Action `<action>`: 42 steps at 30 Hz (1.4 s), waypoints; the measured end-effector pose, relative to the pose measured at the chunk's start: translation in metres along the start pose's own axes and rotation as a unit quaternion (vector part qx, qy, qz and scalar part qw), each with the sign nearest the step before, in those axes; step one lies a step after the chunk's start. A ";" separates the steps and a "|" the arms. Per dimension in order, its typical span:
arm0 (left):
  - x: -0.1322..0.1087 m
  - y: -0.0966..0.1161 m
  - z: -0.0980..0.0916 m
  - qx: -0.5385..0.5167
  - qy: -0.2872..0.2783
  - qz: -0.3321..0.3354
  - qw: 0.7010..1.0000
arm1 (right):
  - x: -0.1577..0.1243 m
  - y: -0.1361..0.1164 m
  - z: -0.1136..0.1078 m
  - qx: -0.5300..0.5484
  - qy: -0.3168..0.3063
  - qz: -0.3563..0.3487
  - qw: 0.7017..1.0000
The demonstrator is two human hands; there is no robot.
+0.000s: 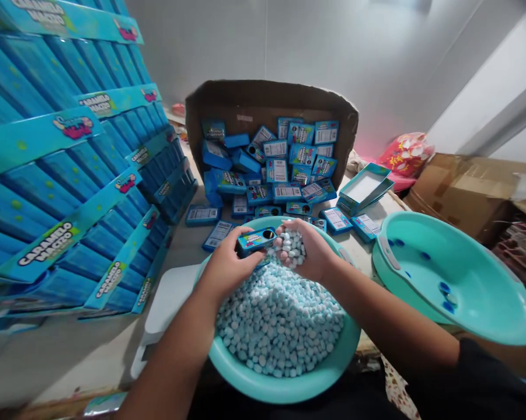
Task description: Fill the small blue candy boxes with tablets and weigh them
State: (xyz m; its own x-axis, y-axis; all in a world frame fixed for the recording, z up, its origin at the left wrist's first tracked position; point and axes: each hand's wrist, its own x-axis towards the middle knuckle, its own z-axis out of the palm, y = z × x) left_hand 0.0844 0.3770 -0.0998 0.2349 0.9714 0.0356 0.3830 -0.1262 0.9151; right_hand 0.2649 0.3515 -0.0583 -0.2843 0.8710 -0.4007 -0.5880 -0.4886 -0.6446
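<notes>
My left hand (230, 262) is wrapped round a small blue candy box (254, 240), tilted over the tub, with a dark round hole showing near its right end. Close beside that end, my right hand (313, 251) is cupped round a heap of pale candies (292, 248). Beneath both hands sits a turquoise tub (284, 392), filled with a mound of white and light-blue candies (280, 321). Whether any candy is inside the small box cannot be seen.
Behind the tub, a cardboard carton (271, 96) holds many blue boxes; several lie before it. Stacked display trays (61, 245) rise at left, beside a white scale (170, 303). Right are an open blue box (365, 186), another turquoise tub (494, 291) with blue bits, and brown cartons (473, 186).
</notes>
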 end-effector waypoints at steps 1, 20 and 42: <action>-0.001 0.001 0.000 0.004 -0.005 0.001 1.000 | -0.001 0.000 0.001 0.001 0.002 -0.008 1.000; -0.017 0.016 -0.002 0.022 -0.182 0.102 0.978 | -0.005 0.006 -0.002 -0.122 0.064 -0.323 0.937; -0.015 0.015 -0.003 0.028 -0.175 0.072 0.982 | 0.002 0.016 0.000 -0.105 0.063 -0.317 0.940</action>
State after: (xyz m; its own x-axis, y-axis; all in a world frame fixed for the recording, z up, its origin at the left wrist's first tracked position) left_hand 0.0836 0.3608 -0.0858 0.5792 0.8150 0.0134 0.3694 -0.2772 0.8870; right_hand 0.2557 0.3453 -0.0692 0.1727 0.9840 0.0434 -0.4425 0.1168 -0.8891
